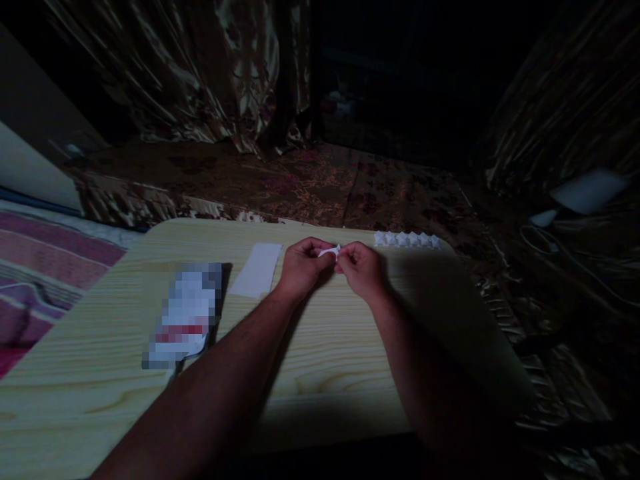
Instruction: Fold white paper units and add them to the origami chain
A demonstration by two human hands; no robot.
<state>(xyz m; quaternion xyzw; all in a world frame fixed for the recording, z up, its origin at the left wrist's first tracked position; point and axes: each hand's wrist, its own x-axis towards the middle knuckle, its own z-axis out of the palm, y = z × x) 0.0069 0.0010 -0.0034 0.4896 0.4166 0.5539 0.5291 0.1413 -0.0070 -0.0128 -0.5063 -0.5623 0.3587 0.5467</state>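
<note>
Both hands meet over the far middle of the table around a small folded white paper piece [329, 252], which has pointed corners. My left hand [303, 265] pinches its left side between thumb and fingers. On the other side my right hand [361, 267] has its fingertips closed on the paper's right edge. Left of the hands lies a flat stack or strip of white paper [257, 270]. Several small white folded paper stars [407, 239] sit in a row at the table's far right edge, beyond my right hand.
A blurred-out flat object [185, 313] lies on the left of the wooden table [330, 373]. Patterned curtains [250, 80] hang behind. Striped bedding [45, 260] is at the left, and a white lamp-like object with a cable [590, 190] stands at the right. The room is dim.
</note>
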